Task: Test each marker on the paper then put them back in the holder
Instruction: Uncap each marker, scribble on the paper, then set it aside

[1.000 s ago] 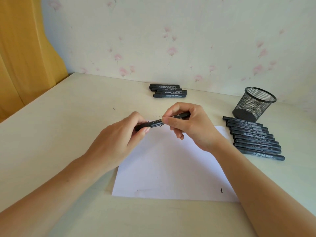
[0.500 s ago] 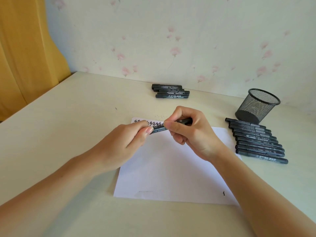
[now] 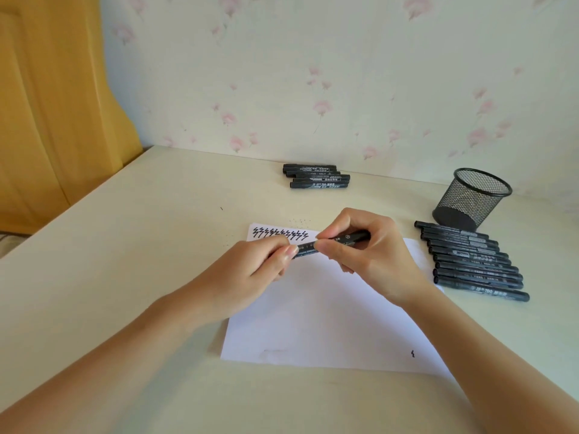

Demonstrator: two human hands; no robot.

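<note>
1. The fingers of the right hand are curled round the barrel of a black marker. The fingers of the left hand pinch its other end, where the cap would sit; that end is hidden.
2. The marker is held level, just above the far edge of the paper, beside a row of black zigzag marks.
3. The step in hand looks like pulling the cap off or pressing it back on; which one cannot be told.
4. If uncapping, the next move calls for a straight pull apart, then the tip lowered beside the zigzags. If capping, a firm push.
5. Both forearms reach in from the near edge of the paper, wrists raised off the tabletop.
6. Right of the paper lie a row of markers and the mesh holder, which looks empty; beyond the paper, a smaller group of markers.
</note>
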